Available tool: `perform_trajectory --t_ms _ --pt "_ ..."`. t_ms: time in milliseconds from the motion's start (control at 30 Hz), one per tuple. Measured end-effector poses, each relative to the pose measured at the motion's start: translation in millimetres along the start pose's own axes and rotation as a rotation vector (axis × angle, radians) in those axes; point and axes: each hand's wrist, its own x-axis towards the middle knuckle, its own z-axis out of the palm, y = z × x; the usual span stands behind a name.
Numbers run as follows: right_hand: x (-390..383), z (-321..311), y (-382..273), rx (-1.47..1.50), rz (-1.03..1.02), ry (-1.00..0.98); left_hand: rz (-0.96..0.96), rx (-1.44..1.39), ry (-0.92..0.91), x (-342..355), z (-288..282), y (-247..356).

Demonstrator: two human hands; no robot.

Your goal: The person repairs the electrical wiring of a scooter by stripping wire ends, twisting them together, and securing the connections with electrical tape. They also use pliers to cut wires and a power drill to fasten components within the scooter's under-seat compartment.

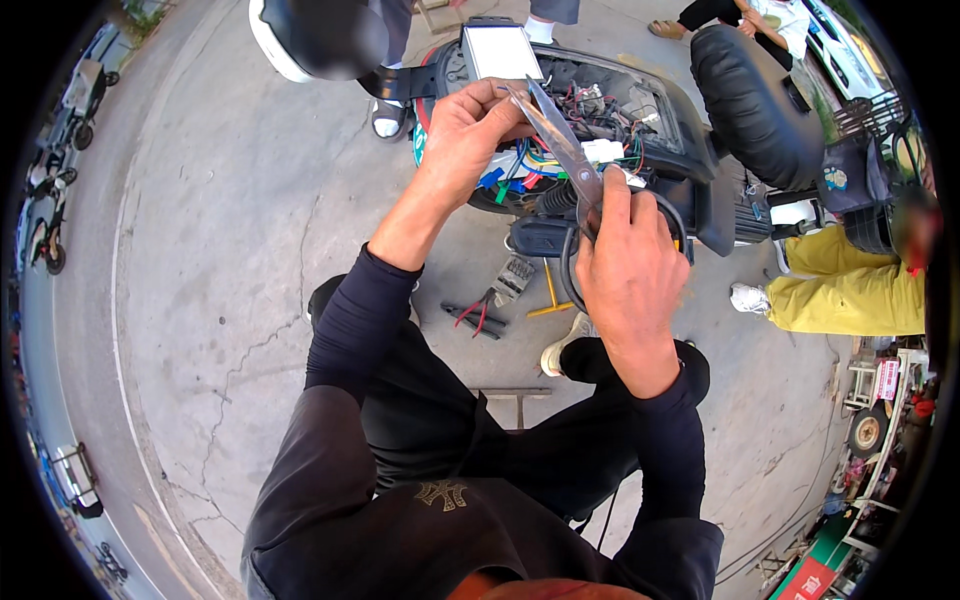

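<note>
My right hand [632, 262] grips a large pair of scissors [567, 148] by its dark loop handles. The blades point up and left, and their tips are beside the fingers of my left hand [466, 138]. Those fingers are pinched together on what looks like a thin wire, mostly hidden by the fingertips. Both hands are over the opened body of an electric scooter [690, 165]. Bundled wires [595, 105] fill its compartment, and coloured connectors [515, 178] hang at the near side. A box with a white top [500, 52] sits at its far left end.
On the ground lie red-handled pliers [477, 314], a grey case of small pieces [514, 278] and a yellow T-handled wrench [550, 297]. A black seat [757, 105] stands tilted up at right. People are nearby: one in a white cap [285, 45], another in yellow trousers [850, 290].
</note>
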Motion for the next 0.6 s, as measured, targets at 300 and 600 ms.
perform_trajectory --t_ms 300,600 --pt "16 8 -2 -0.195 -0.061 0.08 0.04 0.011 0.044 1 2 -5" --pt "17 9 0 -0.194 -0.099 0.11 0.027 0.054 0.041 -1 3 -3"
